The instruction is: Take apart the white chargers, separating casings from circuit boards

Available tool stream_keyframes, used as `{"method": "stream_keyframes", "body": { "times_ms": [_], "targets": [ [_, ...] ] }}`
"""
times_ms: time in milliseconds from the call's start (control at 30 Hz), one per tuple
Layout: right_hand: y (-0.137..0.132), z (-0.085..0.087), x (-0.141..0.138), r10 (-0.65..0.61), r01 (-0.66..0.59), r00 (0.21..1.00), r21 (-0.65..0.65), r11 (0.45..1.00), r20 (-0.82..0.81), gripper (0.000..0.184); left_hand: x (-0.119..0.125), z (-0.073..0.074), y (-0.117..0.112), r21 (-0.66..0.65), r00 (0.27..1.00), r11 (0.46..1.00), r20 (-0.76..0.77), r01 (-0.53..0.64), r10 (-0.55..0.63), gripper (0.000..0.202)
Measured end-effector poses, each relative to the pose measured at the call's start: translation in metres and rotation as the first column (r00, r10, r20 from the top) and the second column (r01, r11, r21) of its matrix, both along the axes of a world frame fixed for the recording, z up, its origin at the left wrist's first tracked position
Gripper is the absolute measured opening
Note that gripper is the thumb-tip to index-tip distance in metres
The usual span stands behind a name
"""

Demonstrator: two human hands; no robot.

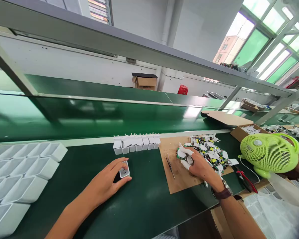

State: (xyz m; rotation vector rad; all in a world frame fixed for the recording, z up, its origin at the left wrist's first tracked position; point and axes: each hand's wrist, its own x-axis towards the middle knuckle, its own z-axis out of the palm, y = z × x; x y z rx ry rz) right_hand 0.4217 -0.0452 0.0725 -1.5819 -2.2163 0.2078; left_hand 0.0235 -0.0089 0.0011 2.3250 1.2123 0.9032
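Observation:
My left hand (106,181) curls around a small open white plastic housing (124,172) on the green tabletop, thumb on the near side and fingers on the far side. My right hand (200,166), with white covers on some fingertips, is closed on a small circuit board (181,153) with a white piece on it; the fingers partly hide it. It is at the left edge of a pile of similar circuit boards (211,151) on a brown board (174,186). Metal tweezers (169,165) lie on that board, left of my right hand. Beyond my left hand stands a row of filled white housings (137,144).
Rows of larger-looking white housings (37,166) cover the left of the bench. On the right are a green fan (266,152), red-handled pliers (249,182) and a cardboard box (239,132) with white parts. A shelf beam (139,54) crosses above the bench.

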Motion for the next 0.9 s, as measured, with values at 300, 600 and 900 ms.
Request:
{"method": "stream_keyframes", "body": {
  "times_ms": [300,600,900],
  "targets": [
    [0.028,-0.025,-0.116,0.223,-0.374,0.903,-0.418,0.828,-0.367,0.038,-0.009,0.003,-0.003,-0.046,0.999,0.998,0.022,-0.034,0.036,0.047],
    [0.043,-0.029,-0.131,0.447,-0.425,0.890,-0.196,0.884,0.087,0.055,-0.015,0.010,-0.007,-0.108,0.999,0.994,0.018,-0.030,0.032,0.053],
    [0.049,-0.046,-0.131,0.464,-0.447,0.877,-0.144,0.883,0.125,0.059,-0.011,0.012,-0.008,-0.266,1.000,0.963,-0.010,-0.031,0.029,0.067]
  ]
}}
